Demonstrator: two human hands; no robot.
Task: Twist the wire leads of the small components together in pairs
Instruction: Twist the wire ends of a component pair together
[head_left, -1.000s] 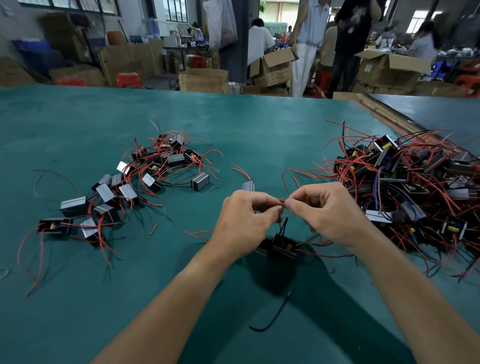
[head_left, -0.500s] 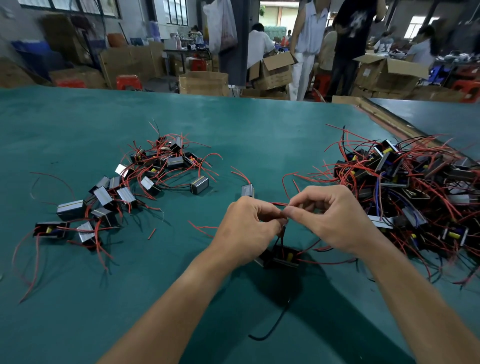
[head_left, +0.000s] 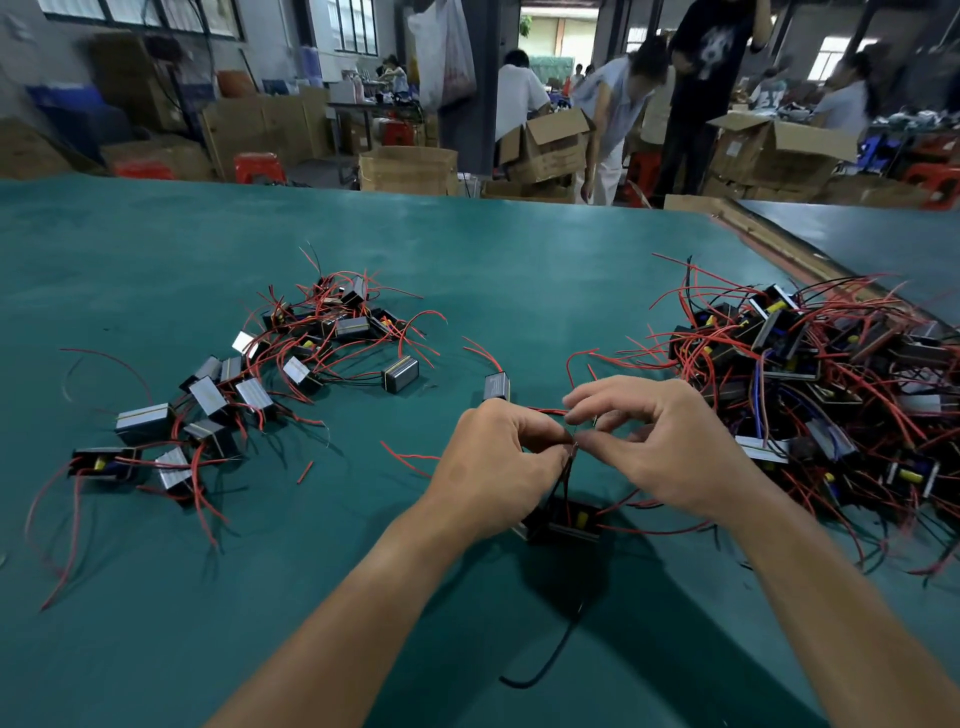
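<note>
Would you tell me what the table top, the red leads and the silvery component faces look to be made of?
Table top: matte teal mat, likely rubber or vinyl; no glare. Red leads: thin wire in plastic insulation, judging by springy curves. Component faces: reflective grey, finely striped, probably laminated metal.

Big teal table (head_left: 156, 249) up front, open cardboard boxes (head_left: 408, 169) and red stools (head_left: 258, 167) behind it, people (head_left: 701, 78) standing around, white bag (head_left: 447, 52) hanging.
</note>
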